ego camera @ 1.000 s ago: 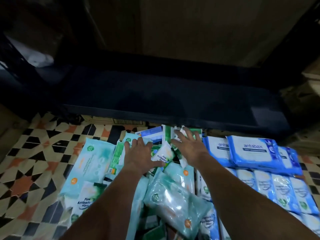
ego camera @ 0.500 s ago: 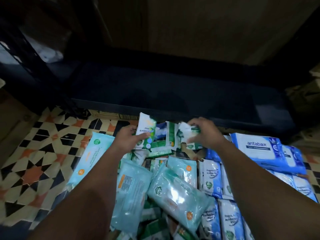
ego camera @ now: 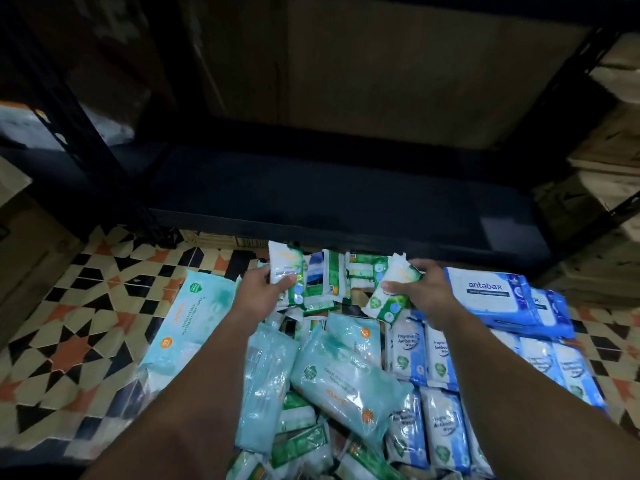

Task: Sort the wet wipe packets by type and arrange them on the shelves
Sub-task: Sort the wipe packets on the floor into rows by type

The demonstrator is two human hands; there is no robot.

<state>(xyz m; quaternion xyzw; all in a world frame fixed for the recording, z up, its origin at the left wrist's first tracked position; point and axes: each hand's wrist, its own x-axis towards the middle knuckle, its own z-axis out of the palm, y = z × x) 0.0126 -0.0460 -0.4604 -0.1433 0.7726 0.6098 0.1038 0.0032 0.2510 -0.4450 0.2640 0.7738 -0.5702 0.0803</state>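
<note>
Evidently, one small green-and-white packet (ego camera: 289, 271) is gripped by the left hand (ego camera: 258, 294) and a matching one (ego camera: 393, 289) by the right hand (ego camera: 424, 292), fingers clamped, lifted above the floor pile (ego camera: 346, 375) as one type, presumably for the dark shelf (ego camera: 346, 199).

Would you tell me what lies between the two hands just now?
In the head view, small green-and-white packets stand in a row on the floor between the left hand and right hand.

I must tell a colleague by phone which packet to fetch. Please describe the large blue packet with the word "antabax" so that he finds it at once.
Start at the dark bottom shelf of the rack and look down at the pile of wet wipe packets on the patterned tile floor. At the pile's far right edge, beside the right hand, lies the antabax packet. Only this one has a wide white label with "antabax" in dark letters.
</note>
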